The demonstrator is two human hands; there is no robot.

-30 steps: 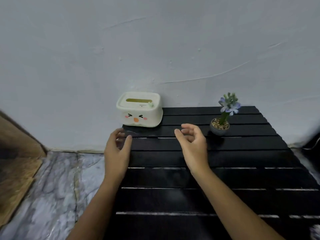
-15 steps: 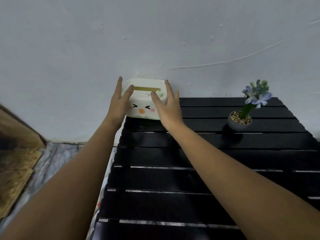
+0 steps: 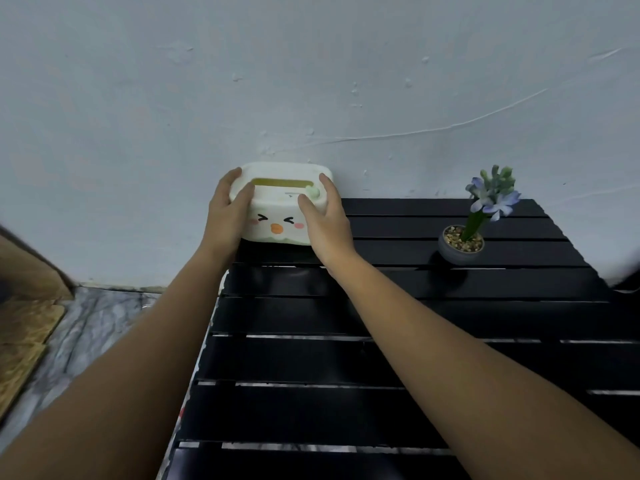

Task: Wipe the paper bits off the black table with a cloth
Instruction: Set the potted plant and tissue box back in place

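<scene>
A cream tissue box (image 3: 281,216) with a cartoon face and a slot on top stands at the far left corner of the black slatted table (image 3: 381,358), against the wall. My left hand (image 3: 227,216) grips its left end, thumb on the lid. Its right end is clasped by my right hand (image 3: 323,220), thumb near the small green knob. No cloth and no paper bits show on the table.
A small grey pot with a blue-flowered plant (image 3: 465,237) stands at the far right of the table. The white wall runs right behind the table. Marble-patterned floor (image 3: 86,327) and a wooden board (image 3: 24,334) lie to the left.
Both hands reached forward from above the table to the tissue box and closed around its two ends. The view shifted closer to the wall.
</scene>
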